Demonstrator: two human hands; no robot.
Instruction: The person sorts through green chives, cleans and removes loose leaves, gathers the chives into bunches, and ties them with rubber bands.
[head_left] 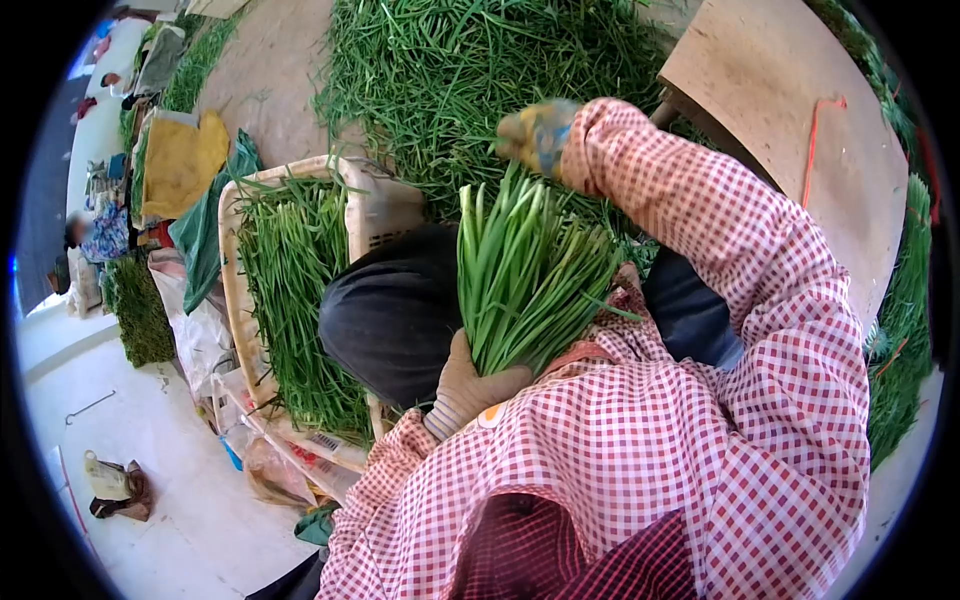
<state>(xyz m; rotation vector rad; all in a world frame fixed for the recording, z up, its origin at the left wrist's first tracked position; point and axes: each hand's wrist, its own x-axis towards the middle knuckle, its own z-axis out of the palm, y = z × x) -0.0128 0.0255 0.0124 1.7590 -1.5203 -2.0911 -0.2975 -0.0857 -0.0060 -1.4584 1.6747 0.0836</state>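
Observation:
My left hand (pixel 474 383), in a beige knit glove, is wrapped round the lower part of a thick bunch of garlic chives (pixel 525 275). The bunch stands over my lap, its pale ends pointing up and away from me. Just beyond those ends is my right hand (pixel 538 136), in a yellow and blue glove and a little blurred. Its fingers look curled in; whatever they hold is hidden. Behind it a large heap of loose garlic chives (pixel 450 80) covers the floor.
A cream plastic crate (pixel 232 250) of chives stands left of my knee. Beyond it lie a yellow cloth (pixel 185 165), a green sheet (pixel 212 215) and plastic bags (pixel 200 335). A board (pixel 800 90) with an orange string (pixel 812 150) slopes at the right. More greens (pixel 900 330) lie past it.

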